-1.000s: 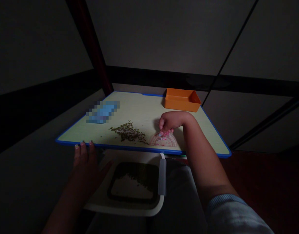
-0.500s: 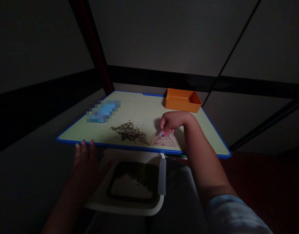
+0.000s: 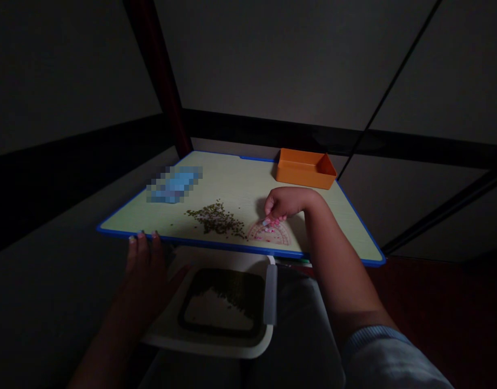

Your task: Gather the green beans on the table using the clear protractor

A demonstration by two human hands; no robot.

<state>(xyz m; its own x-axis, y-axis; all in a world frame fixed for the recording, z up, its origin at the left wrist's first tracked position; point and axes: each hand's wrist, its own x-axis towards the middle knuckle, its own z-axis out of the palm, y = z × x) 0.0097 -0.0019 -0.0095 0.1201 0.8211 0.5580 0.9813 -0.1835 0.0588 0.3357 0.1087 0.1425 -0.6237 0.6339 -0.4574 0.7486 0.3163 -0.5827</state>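
Observation:
On a small pale table (image 3: 228, 178) with a blue rim, a clear protractor (image 3: 279, 237) with pink patterns lies flat. My right hand (image 3: 288, 202) pinches its curved upper side with bent fingers. Just left of the protractor spreads a loose heap of small green beans or seeds (image 3: 216, 219), a few of them close to its left corner. My left hand (image 3: 145, 270) holds nothing; its fingers are stretched out, their tips at the table's front edge. Under that edge sits a white container (image 3: 248, 351) with more of the green grains inside, partly hidden by the table.
An orange open box (image 3: 305, 174) stands at the back right corner of the table. A blurred blue object (image 3: 175, 185) lies toward the left side. Dark wall panels close in behind the table. A grey clip (image 3: 270, 294) hangs on the container's right side.
My right hand and the protractor have slid slightly left, closer to the green heap. The view has shifted a little. My left hand stays at the table edge.

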